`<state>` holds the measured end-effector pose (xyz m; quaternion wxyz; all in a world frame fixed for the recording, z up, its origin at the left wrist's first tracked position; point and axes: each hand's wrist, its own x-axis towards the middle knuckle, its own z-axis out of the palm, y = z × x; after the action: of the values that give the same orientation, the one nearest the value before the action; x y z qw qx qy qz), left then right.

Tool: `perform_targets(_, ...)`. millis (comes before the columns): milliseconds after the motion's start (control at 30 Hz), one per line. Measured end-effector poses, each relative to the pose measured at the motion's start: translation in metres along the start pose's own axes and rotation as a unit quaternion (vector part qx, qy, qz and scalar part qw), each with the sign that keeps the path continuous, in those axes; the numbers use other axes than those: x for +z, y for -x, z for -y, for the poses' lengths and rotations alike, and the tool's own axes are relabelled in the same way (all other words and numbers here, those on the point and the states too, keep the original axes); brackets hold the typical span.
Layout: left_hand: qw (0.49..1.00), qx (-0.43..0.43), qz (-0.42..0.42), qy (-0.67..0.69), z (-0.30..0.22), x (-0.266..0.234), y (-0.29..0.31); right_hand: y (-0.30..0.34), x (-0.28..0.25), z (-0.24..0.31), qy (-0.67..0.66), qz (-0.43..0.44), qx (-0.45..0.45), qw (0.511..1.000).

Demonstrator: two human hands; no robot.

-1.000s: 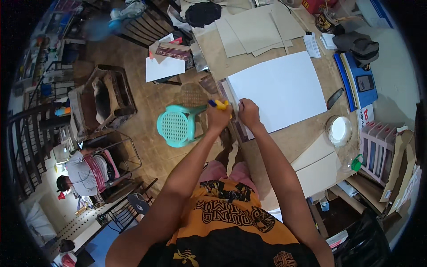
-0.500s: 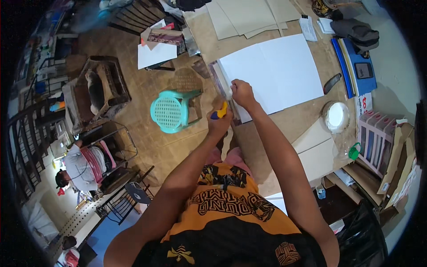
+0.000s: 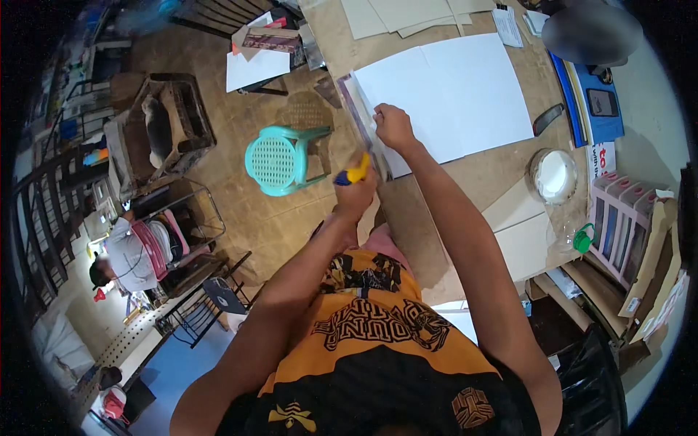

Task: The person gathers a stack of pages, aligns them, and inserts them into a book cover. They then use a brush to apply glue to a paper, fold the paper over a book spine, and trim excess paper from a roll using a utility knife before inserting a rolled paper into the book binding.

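Observation:
My left hand [image 3: 356, 195] is closed around a yellow and dark blue tool [image 3: 354, 173] just off the table's left edge; its exact kind does not show. My right hand [image 3: 396, 129] is closed at the left edge of a large white sheet [image 3: 462, 94] lying on the table. What its curled fingers hold, if anything, is hidden. Along that edge, below both hands, runs a narrow purplish and pale strip [image 3: 349, 91].
Grey boards [image 3: 396, 16] lie at the table's far end. To the right are a dark-handled object [image 3: 548, 120], a round clear tub [image 3: 552, 176] and blue folders [image 3: 592, 109]. A turquoise stool [image 3: 276, 160] stands left. Another person [image 3: 131, 254] sits at far left.
The view has shifted, so the table and sheet sit higher in it. My left hand and its tool have turned slightly. My right hand stays by the sheet's left edge.

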<state>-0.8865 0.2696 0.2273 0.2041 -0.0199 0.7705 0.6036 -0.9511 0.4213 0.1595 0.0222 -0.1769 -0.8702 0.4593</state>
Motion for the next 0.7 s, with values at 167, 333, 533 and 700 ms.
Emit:
perform_targets(167, 0.943, 0.257, -0.036, -0.210, 0.015, 0.002, 0.010, -0.001, 0.000, 0.007, -0.012, 0.006, 0.001, 1.000)
perform_targets(333, 0.983, 0.028, 0.086, -0.162, -0.012, -0.003, 0.043, -0.003, 0.001, -0.002, -0.015, 0.006, 0.001, 1.000)
perform_targets(533, 0.982, -0.009, 0.032, -0.185, -0.005, -0.008, 0.003, -0.003, 0.002, 0.001, -0.023, 0.012, 0.011, 1.000)
perform_targets(700, 0.968, 0.017, 0.026, -0.249, 0.004, -0.016, -0.086, -0.001, 0.000, 0.002, -0.011, 0.033, 0.028, 0.999)
